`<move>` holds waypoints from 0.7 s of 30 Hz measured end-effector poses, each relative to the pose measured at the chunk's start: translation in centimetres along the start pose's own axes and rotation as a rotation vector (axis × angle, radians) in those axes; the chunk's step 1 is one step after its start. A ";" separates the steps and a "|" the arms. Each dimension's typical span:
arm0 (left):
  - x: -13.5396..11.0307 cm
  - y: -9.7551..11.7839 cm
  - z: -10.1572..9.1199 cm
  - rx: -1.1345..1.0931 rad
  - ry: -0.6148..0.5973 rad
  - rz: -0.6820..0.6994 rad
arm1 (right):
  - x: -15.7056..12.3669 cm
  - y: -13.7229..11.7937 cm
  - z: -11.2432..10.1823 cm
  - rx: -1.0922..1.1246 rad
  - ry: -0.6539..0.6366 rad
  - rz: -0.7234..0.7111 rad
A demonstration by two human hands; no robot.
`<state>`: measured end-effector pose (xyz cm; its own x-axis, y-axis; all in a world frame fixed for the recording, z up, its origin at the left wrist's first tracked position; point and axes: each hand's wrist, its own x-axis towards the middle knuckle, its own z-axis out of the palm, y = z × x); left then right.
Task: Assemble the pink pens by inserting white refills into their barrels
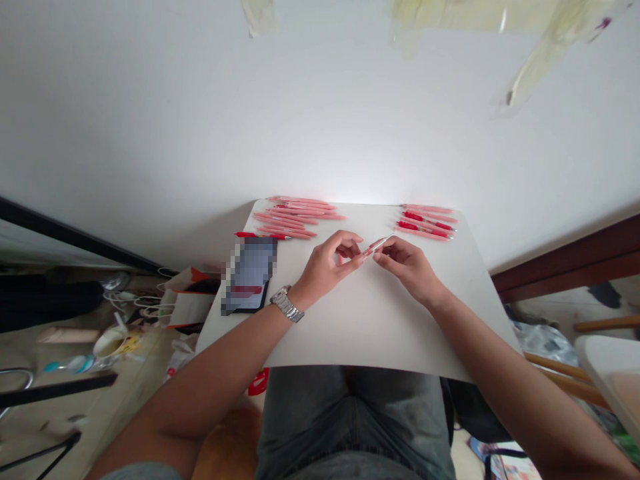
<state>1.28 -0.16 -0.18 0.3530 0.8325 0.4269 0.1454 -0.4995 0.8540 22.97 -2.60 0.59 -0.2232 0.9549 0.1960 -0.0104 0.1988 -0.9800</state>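
Note:
My left hand (330, 261), with a metal-band watch on its wrist, pinches a slim pen (379, 245) between thumb and fingers over the middle of the white table. The pen looks red and pink at its lower end and pale or clear at its upper end. My right hand (407, 267) has thumb and fingers closed around the upper end; its exact contact is partly hidden. To the left at the back lies a loose pile of pink pens (295, 217). On the right is a smaller row of pink and red pens (425, 223).
A phone (250, 277), blurred out, lies at the table's (350, 333) left side, with a red pen (265, 235) just above it. A white wall (320, 120) rises directly behind the table. Bags, a cup (111, 341) and a bottle (75, 364) stand low on the left.

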 end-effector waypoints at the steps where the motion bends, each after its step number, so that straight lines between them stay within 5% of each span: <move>1: 0.0 0.0 0.0 -0.010 0.000 -0.002 | 0.0 0.1 0.0 -0.003 -0.009 -0.001; 21: 0.1 0.2 -0.3 0.047 -0.014 0.000 | 0.0 0.0 0.1 0.012 0.045 -0.045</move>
<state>1.10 -0.15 0.11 0.3654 0.8296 0.4223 0.1886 -0.5102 0.8392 22.93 -2.63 0.57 -0.1780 0.9541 0.2408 -0.0312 0.2392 -0.9705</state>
